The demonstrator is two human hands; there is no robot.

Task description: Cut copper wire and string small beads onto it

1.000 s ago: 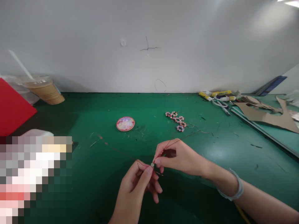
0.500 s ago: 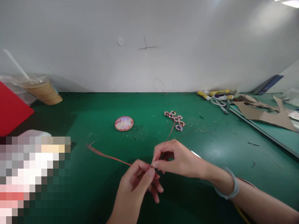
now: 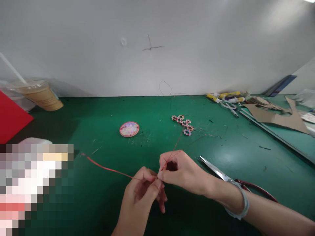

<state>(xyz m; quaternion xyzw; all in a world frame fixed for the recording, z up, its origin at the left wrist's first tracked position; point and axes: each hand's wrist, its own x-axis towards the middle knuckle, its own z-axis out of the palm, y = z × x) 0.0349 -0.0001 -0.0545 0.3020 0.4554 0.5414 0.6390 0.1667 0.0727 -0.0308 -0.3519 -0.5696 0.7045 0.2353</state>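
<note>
My left hand [image 3: 141,193] pinches a thin red cord [image 3: 108,169], whose free end trails to the left above the green table. Right beside it, my right hand [image 3: 178,172] is also closed on the cord, thumb and forefinger together. From there the cord runs up to a string of small ring-shaped beaded pieces [image 3: 185,124] lying on the table. The two hands' fingertips nearly touch; what lies exactly between them is hidden. Partly under my right forearm are scissors [image 3: 216,169] with dark red handles.
A round shiny disc with a red rim [image 3: 129,129] lies at centre left. A drink cup with a straw [image 3: 43,95] and a red sheet [image 3: 12,118] are at far left. Markers [image 3: 225,95], a white-handled tool [image 3: 229,106] and cut cardboard [image 3: 273,116] lie at back right.
Both hands have stayed together, shifting slightly left and down. The cord's free end has swung further left. My right forearm has lowered, and the scissors show more.
</note>
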